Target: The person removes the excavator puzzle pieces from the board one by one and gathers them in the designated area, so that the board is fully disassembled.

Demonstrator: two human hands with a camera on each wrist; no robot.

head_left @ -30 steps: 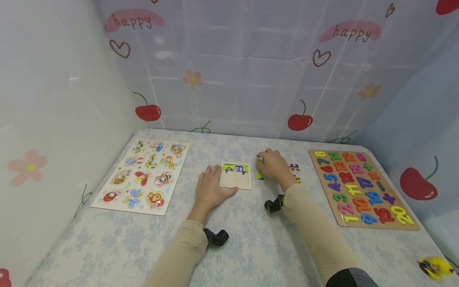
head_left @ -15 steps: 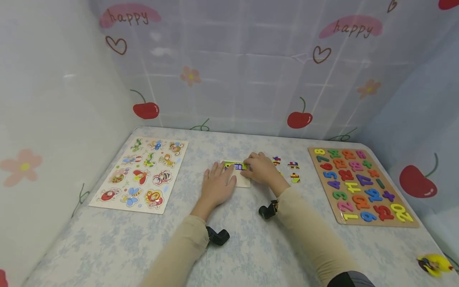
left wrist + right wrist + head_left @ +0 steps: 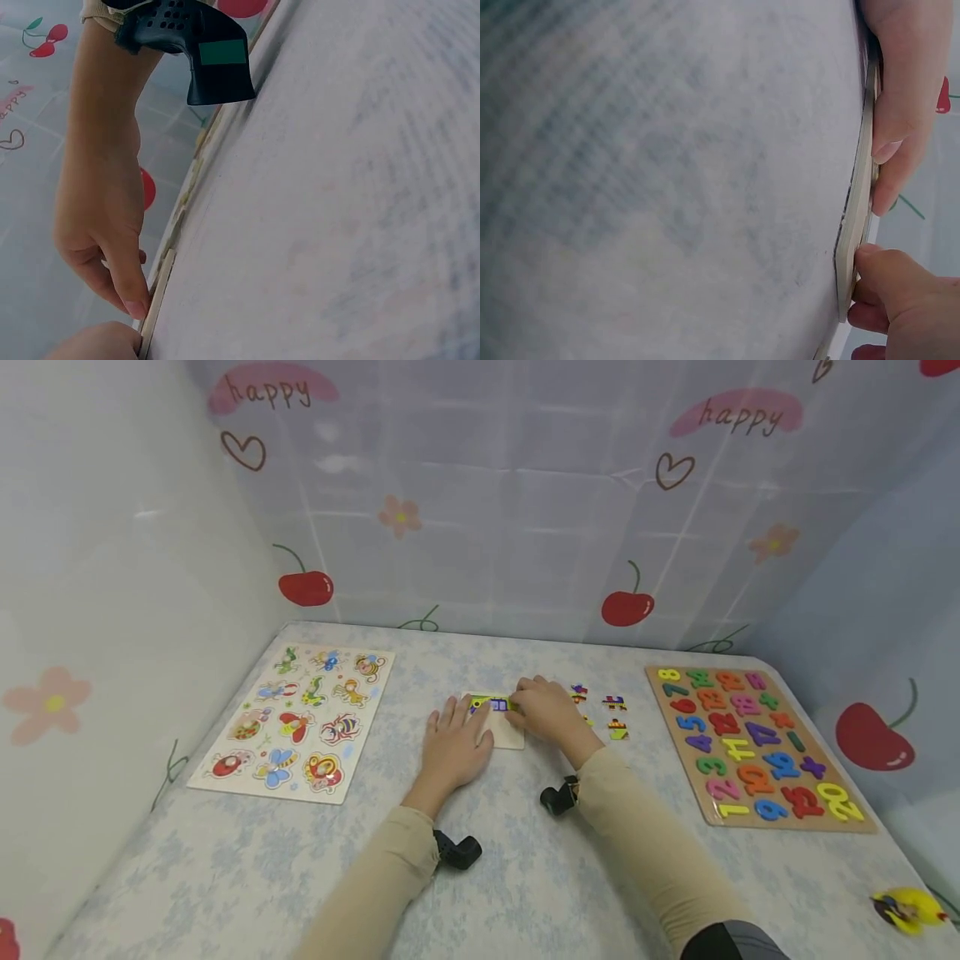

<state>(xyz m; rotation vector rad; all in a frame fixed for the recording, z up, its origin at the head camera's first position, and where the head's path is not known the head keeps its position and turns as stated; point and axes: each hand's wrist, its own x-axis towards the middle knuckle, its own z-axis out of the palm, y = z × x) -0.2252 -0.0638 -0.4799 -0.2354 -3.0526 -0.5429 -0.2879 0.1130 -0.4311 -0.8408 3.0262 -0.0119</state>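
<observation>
A small pale wooden puzzle board (image 3: 512,739) lies in the middle of the table, its upper part filled with green-yellow and purple picture pieces (image 3: 497,704). My left hand (image 3: 454,750) rests over its left side, fingers extended across the pieces. At the upper right corner my right hand (image 3: 549,713) pinches a puzzle piece, mostly hidden under the fingers. In the right wrist view the right hand (image 3: 911,300) has its fingertips at the board's edge (image 3: 846,259), with the left hand (image 3: 911,82) beside it. The left wrist view shows the right thumb (image 3: 129,289) low against the board.
Several loose jigsaw pieces (image 3: 618,729) lie right of the right hand. An insect picture board (image 3: 300,718) is at the left, a number puzzle board (image 3: 750,752) at the right. A yellow toy (image 3: 909,910) sits near the right edge; a printed curtain (image 3: 495,510) hangs behind.
My right hand has moved left from the loose pieces to the board's upper right corner, carrying a puzzle piece. My left hand has shifted slightly right, further over the board.
</observation>
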